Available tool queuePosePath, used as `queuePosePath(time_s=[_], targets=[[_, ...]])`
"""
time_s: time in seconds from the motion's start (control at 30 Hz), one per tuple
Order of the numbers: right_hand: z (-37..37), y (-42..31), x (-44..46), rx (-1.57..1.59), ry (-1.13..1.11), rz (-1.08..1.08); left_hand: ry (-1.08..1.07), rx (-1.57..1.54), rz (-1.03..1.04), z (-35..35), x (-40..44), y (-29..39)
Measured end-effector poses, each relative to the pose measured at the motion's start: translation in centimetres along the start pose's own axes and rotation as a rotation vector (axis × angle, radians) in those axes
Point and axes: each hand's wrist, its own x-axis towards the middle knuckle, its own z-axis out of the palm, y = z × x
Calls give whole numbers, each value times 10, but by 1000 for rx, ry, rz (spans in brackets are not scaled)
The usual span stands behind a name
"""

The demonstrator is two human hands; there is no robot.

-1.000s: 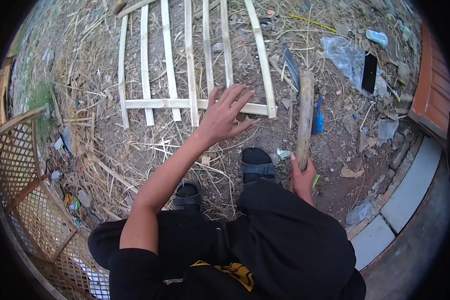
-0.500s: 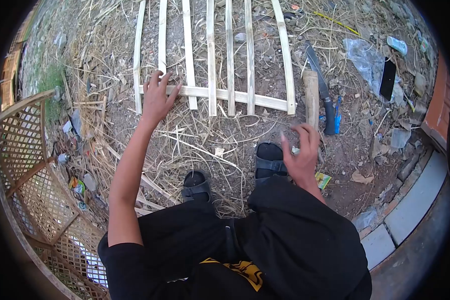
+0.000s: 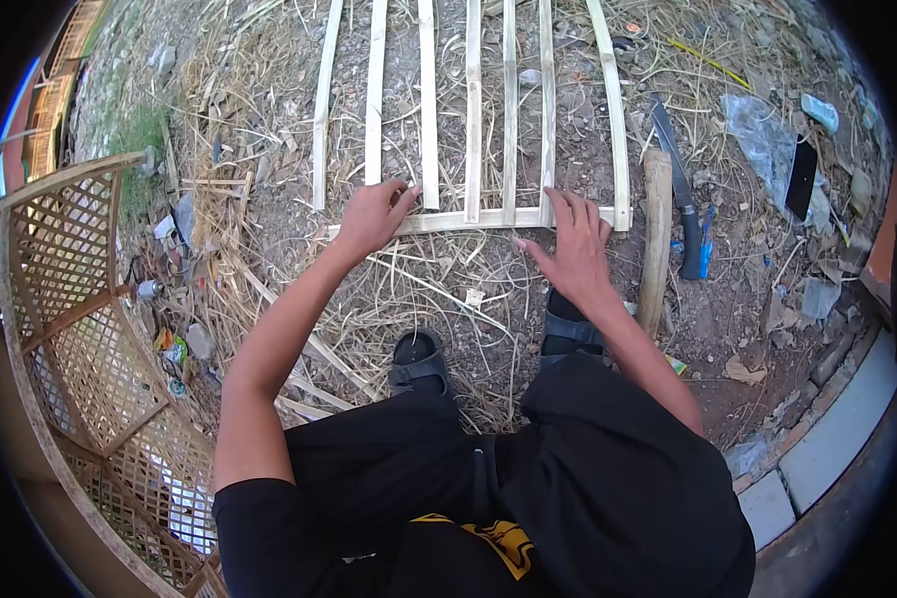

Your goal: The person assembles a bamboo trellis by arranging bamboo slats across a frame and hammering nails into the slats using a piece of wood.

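Note:
Several pale wooden slats (image 3: 473, 120) lie lengthwise on the ground, side by side and pointing away from me. A crosswise wooden slat (image 3: 448, 220) runs along their near ends. My left hand (image 3: 371, 219) is on the left part of this crosspiece, fingers curled over it by the second and third slats; the hand hides part of the contact. Over the crosspiece's right part, my right hand (image 3: 578, 247) has its fingers spread, with the thumb on the near side and the fingertips by the right-hand slats.
Right of the slats lie a round wooden stick (image 3: 656, 234), a machete (image 3: 676, 169) with a dark handle, and a black phone (image 3: 800, 179) on clear plastic. A wooden lattice panel (image 3: 75, 259) stands at the left. Dry strips and straw cover the ground around my sandals (image 3: 419, 364).
The crosspiece has shifted nearer to me, to the slats' near ends. My right hand has reached forward to it from beside my knee. My left hand has come down with the crosspiece.

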Motion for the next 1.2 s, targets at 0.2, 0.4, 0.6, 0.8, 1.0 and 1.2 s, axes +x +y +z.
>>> queuePosePath(time_s=[0.2,0.4,0.6,0.8,1.0,1.2], targets=[[20,11,-5,-101,163,-148,6,-242,-170,26,14,18],[26,21,5,-114,212,-174,-35,-359,-223,24,13,11],[32,16,3,-213,313,-186,54,-389,-197,30,9,16],[41,14,3,-274,311,-170,136,-329,-140,47,8,12],[31,-19,-3,-215,317,-277,232,-320,-84,62,9,8],[44,-60,30,-96,137,-550,145,-176,-19,47,4,10]])
